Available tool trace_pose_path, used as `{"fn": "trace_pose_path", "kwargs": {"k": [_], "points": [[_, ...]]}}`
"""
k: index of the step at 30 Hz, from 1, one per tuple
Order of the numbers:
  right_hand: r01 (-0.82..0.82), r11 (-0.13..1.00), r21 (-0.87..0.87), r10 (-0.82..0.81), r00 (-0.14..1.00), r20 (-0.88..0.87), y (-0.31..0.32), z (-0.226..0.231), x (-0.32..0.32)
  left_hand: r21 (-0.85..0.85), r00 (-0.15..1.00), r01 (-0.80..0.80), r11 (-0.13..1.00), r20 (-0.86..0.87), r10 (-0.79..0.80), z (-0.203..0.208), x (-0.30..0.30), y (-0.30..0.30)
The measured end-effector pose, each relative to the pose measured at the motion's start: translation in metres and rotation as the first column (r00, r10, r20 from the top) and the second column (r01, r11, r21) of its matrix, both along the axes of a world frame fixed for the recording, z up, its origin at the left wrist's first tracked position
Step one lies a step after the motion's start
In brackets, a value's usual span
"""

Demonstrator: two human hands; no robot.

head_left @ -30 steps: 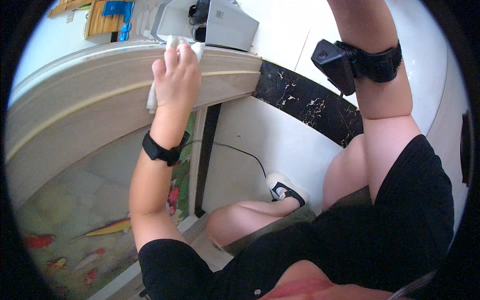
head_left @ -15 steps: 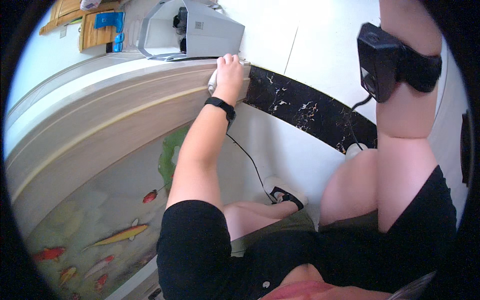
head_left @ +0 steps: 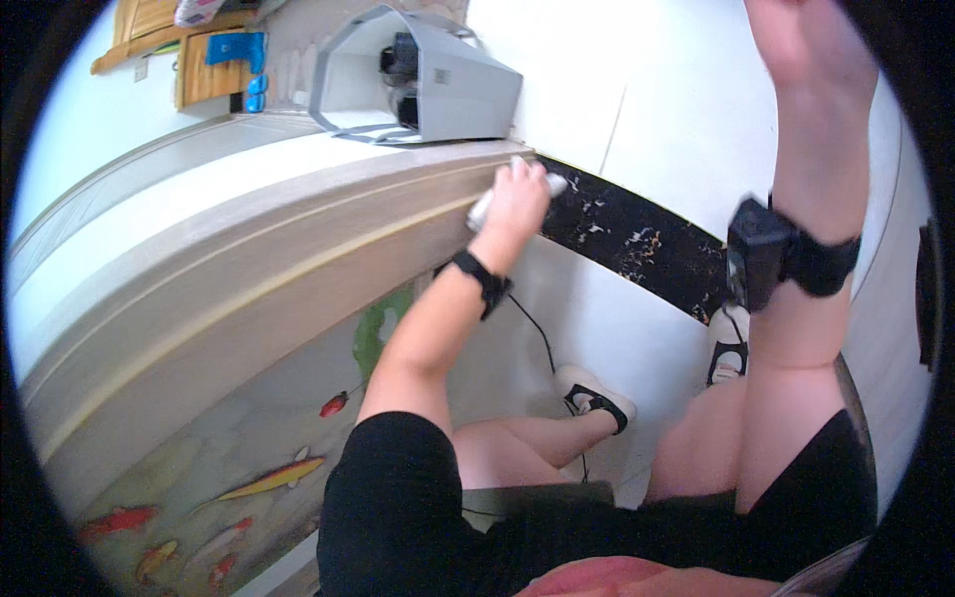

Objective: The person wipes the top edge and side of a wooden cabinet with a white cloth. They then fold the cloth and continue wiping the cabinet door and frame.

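Observation:
My left hand [head_left: 519, 202], with a black band on its wrist, has its fingers closed over a white cloth [head_left: 481, 211]. The cloth looks folded or crumpled, and a bit of it shows on both sides of the fingers. It rests against the end of a beige, wood-grained moulded frame [head_left: 298, 239], close to a black marbled strip [head_left: 637, 239]. My right arm reaches up along the right side. At the top edge my right hand [head_left: 811, 45] is partly cut off, so its fingers are out of sight. A black device is strapped on that forearm.
A grey-white open bin [head_left: 473, 95] with dark objects inside stands beyond the frame. Wooden furniture [head_left: 212, 75] with blue items is at the upper left. A koi picture [head_left: 269, 478] spreads over the lower left. A dark cord [head_left: 534, 323] runs near my shoes [head_left: 595, 393].
My left hand has moved right and lower in the picture with the cloth, toward the black strip. My right arm has shifted, bringing part of the hand into view. The whole view has shifted slightly.

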State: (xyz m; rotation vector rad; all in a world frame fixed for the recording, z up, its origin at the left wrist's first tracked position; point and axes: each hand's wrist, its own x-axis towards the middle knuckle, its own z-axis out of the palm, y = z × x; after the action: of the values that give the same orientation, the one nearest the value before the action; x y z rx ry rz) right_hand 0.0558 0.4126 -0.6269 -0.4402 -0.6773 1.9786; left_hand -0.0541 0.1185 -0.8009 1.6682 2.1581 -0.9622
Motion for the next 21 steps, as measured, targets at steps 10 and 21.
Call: {"fn": "trace_pose_path", "kwargs": {"k": [10,21], "points": [[0.167,0.986,-0.030,-0.160,0.975,0.155,0.039,0.031,0.190,0.083,0.466,-0.613,0.786,0.841,0.275,0.308,0.063,-0.083],[-0.380,0.678,0.629,0.068,0.885,0.462,-0.063,0.399,0.238,-0.690,-0.541,-0.720,0.073,0.493,-0.682,0.616,0.072,-0.019]]}}
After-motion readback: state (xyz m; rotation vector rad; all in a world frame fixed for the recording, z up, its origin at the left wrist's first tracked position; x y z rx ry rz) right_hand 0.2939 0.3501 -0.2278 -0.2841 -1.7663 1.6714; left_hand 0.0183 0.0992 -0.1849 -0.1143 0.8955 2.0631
